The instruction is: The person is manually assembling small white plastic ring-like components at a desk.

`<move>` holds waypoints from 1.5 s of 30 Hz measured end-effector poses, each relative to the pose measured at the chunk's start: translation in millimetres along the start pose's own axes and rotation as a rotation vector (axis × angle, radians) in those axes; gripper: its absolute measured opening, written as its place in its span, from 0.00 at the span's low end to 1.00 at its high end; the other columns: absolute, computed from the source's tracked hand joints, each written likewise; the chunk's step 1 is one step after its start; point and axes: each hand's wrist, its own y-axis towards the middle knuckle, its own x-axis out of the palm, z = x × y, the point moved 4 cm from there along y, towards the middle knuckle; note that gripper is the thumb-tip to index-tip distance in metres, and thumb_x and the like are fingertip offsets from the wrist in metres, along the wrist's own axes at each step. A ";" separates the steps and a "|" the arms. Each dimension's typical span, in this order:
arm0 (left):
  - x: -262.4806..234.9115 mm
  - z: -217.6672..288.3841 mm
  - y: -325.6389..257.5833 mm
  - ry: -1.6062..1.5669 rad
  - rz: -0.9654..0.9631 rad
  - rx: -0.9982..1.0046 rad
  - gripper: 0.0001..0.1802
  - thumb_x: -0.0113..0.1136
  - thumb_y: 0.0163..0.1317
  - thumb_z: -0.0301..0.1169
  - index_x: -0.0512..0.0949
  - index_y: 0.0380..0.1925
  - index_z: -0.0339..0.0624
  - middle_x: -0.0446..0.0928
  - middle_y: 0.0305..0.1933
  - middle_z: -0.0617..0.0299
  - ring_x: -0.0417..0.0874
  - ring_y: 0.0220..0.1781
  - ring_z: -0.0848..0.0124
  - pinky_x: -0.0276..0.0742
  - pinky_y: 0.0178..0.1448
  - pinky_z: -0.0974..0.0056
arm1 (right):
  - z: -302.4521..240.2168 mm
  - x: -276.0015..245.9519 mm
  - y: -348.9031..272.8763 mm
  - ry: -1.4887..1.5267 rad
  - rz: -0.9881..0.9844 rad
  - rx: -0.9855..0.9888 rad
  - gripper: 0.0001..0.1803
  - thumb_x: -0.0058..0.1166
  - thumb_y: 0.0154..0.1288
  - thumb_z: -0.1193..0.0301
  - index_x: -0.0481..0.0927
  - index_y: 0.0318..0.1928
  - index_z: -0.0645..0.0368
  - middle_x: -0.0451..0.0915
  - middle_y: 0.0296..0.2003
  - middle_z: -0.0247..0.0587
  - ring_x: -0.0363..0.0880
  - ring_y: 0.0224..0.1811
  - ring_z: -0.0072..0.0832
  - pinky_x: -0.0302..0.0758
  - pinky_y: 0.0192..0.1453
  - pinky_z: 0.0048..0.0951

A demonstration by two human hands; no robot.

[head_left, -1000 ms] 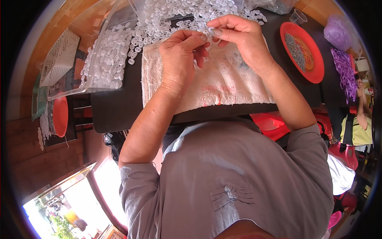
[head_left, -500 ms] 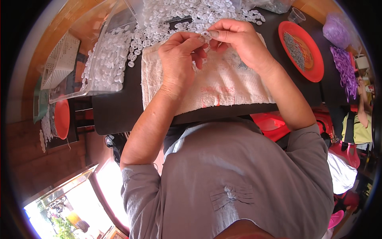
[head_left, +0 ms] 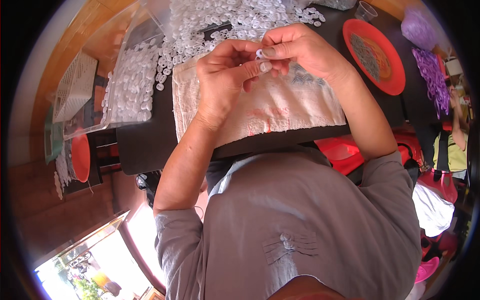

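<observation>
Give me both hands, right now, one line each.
Left hand: curled beside a small white piece; whether it grips it cannot be told.
Right hand: closed, holding that piece at the thumb.

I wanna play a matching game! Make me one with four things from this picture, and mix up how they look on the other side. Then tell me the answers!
Things:
1. cloth
2. round plate
3. cup
4. stringy bundle

How they look:
A. clear, see-through
B. purple
C. red, with grey bits on it
D. pale, lying beneath the left hand and the right hand

Right pairs: 1-D, 2-C, 3-A, 4-B
</observation>
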 end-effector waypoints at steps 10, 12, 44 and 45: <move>-0.4 2.1 -4.5 0.050 0.018 0.155 0.17 0.70 0.49 0.16 0.78 0.40 0.34 0.78 0.32 0.63 0.76 0.30 0.80 0.72 0.29 0.76 | 4.0 2.7 -0.5 0.107 0.056 0.028 0.13 0.56 0.66 0.64 0.81 0.37 0.64 0.77 0.24 0.30 0.77 0.24 0.18 0.72 0.27 0.19; -1.5 0.4 -4.1 0.050 0.037 0.094 0.19 0.71 0.46 0.15 0.77 0.39 0.35 0.77 0.32 0.65 0.76 0.34 0.81 0.73 0.33 0.76 | 4.5 5.8 -0.7 0.133 0.071 0.034 0.13 0.56 0.66 0.64 0.81 0.37 0.63 0.77 0.24 0.31 0.77 0.25 0.18 0.72 0.27 0.19; 1.5 1.4 -10.4 -0.024 -0.027 0.211 0.17 0.74 0.43 0.16 0.75 0.32 0.36 0.76 0.34 0.65 0.76 0.36 0.78 0.75 0.42 0.73 | 7.9 22.2 -3.7 0.253 0.012 0.041 0.12 0.58 0.64 0.65 0.80 0.31 0.62 0.74 0.19 0.31 0.72 0.16 0.18 0.65 0.19 0.16; 1.8 1.0 -10.7 -0.023 -0.027 0.214 0.17 0.74 0.43 0.16 0.75 0.32 0.36 0.76 0.34 0.65 0.76 0.36 0.78 0.75 0.42 0.73 | 7.5 22.0 -4.2 0.227 0.026 0.028 0.12 0.58 0.64 0.65 0.80 0.31 0.62 0.75 0.19 0.31 0.72 0.16 0.17 0.65 0.19 0.16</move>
